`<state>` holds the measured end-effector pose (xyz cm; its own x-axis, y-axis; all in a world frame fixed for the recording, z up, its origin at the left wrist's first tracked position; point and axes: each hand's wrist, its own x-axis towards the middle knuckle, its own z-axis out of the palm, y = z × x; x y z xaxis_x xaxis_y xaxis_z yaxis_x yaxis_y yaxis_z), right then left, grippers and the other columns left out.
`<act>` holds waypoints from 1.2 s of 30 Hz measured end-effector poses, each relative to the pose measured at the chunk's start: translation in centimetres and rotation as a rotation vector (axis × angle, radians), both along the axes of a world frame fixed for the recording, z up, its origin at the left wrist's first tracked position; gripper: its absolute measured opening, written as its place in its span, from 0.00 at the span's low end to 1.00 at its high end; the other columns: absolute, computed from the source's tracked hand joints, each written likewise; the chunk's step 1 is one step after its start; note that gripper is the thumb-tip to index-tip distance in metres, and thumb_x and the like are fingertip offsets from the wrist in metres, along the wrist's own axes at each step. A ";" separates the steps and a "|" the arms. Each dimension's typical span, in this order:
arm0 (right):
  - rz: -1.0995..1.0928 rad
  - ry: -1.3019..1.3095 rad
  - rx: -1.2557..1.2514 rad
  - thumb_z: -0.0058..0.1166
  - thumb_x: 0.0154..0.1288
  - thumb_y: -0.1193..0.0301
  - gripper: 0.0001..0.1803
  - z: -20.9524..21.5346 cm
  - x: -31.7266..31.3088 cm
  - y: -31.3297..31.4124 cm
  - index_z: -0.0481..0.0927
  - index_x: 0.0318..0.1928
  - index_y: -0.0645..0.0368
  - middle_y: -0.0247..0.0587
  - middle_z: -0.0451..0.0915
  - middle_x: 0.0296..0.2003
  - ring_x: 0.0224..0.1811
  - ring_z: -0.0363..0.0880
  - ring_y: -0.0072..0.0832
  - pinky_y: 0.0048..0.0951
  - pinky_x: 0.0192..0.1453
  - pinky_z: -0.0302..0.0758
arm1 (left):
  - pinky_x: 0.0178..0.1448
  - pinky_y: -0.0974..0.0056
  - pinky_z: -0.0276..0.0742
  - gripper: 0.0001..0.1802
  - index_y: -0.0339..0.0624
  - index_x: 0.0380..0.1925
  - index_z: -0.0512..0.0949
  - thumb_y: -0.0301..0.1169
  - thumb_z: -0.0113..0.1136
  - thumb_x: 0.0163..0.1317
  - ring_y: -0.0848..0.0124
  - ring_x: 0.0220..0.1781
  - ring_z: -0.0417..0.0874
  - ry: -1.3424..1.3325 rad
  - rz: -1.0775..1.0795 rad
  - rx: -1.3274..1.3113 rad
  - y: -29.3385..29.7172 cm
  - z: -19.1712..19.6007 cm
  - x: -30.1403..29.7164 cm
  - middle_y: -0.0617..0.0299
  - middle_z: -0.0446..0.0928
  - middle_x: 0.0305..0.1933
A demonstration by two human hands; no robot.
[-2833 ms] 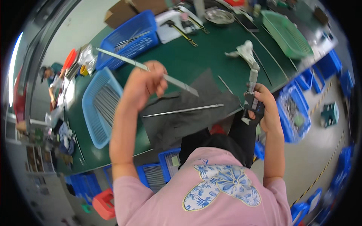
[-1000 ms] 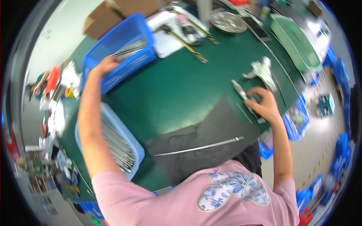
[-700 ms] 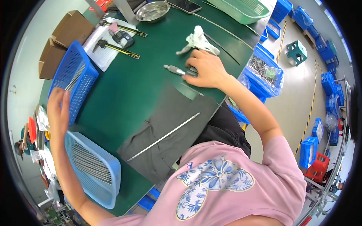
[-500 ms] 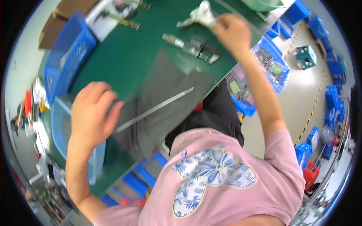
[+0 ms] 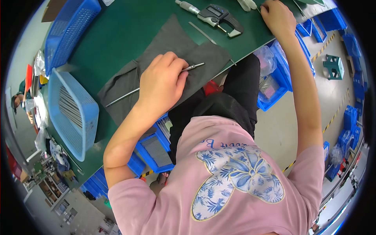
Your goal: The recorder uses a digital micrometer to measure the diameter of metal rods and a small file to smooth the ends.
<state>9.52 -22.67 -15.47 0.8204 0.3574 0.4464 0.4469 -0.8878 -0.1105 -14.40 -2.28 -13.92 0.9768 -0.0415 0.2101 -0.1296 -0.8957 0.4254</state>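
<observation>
Green table (image 5: 121,35): over cloth (image 5: 164,41), the rod (image 5: 125,96) is clamped off-centre by fingers of the left hand (image 5: 162,80); those of the right hand (image 5: 280,19) cannot be judged. If its long end swings, the basket (image 5: 89,113) could be struck.

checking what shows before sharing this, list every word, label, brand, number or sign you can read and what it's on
Pink shirt: blue lettering just above the floral print in the picture; wording not copied here.
Black-and-silver micrometer: its display and any small markings are too small to read.
Nothing else is readable.
</observation>
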 end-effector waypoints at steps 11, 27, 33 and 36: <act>-0.092 -0.079 -0.170 0.50 0.51 0.68 0.09 -1.2 -0.7 0.5 0.80 0.24 0.60 0.50 0.79 0.29 0.34 0.80 0.44 0.43 0.38 0.76 | 0.29 0.62 0.70 0.07 0.40 0.24 0.72 0.23 0.60 0.44 0.63 0.30 0.75 -0.090 -0.135 -0.125 -0.9 1.2 0.0 0.61 0.71 0.26; 0.161 0.533 0.886 0.42 0.63 0.82 0.16 -2.5 -23.6 -2.4 0.71 0.51 0.67 0.35 0.73 0.24 0.22 0.68 0.19 0.19 0.29 0.67 | 0.30 0.64 0.67 0.08 0.40 0.23 0.77 0.20 0.64 0.41 0.65 0.26 0.73 -0.094 -0.142 -0.398 -1.4 -2.2 -0.5 0.62 0.70 0.25; 0.354 0.460 0.818 0.42 0.51 0.90 0.30 -3.6 -26.9 -0.1 0.70 0.58 0.67 0.36 0.66 0.18 0.17 0.67 0.24 0.20 0.24 0.67 | 0.30 0.74 0.70 0.06 0.34 0.28 0.79 0.18 0.64 0.48 0.76 0.27 0.74 -0.067 -0.213 -0.348 -0.5 -1.9 -0.6 0.62 0.72 0.28; 0.340 0.414 0.809 0.43 0.46 0.90 0.32 -3.8 -27.4 0.1 0.72 0.57 0.66 0.37 0.63 0.16 0.15 0.63 0.26 0.23 0.20 0.63 | 0.30 0.74 0.69 0.05 0.34 0.28 0.79 0.18 0.64 0.49 0.76 0.26 0.74 -0.069 -0.214 -0.325 -0.9 -1.7 -0.4 0.61 0.72 0.28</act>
